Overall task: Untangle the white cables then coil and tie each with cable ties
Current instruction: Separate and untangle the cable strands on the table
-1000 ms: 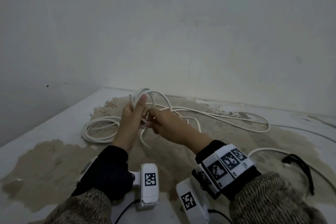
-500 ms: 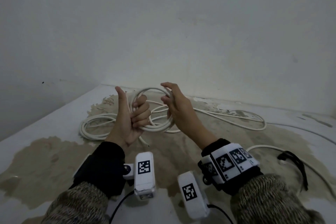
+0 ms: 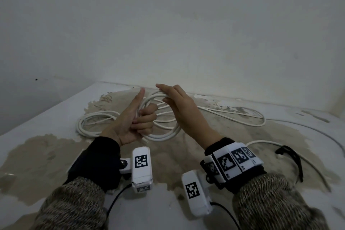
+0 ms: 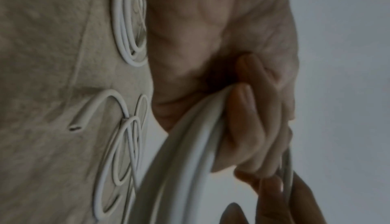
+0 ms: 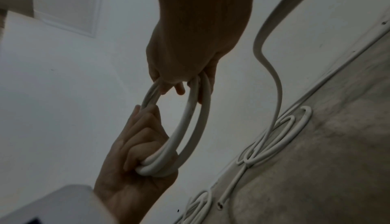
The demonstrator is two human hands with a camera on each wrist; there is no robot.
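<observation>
A coil of white cable [image 3: 164, 134] hangs in the air between both hands. My left hand [image 3: 139, 117] grips the coil's left side with curled fingers, thumb pointing up; the left wrist view shows those fingers [image 4: 251, 127] wrapped round the white cable strands [image 4: 190, 152]. My right hand [image 3: 175, 99] holds the top of the coil, fingers curled over the strands, as the right wrist view shows at the coil [image 5: 190, 124]. A loose run of the cable trails off to the right across the surface [image 3: 242, 117]. A second white coil [image 3: 89, 123] lies on the surface at the left.
Black cable ties [image 3: 293, 160] lie at the right beside another white cable [image 3: 265, 143]. The white surface [image 3: 46, 117] has a large worn beige patch and meets walls at the back and left. A cut cable end [image 5: 220, 205] lies on the patch.
The hands have drawn apart: my right hand rose from beside the left to the top of the coil, opening the loop wider. My left thumb now points up.
</observation>
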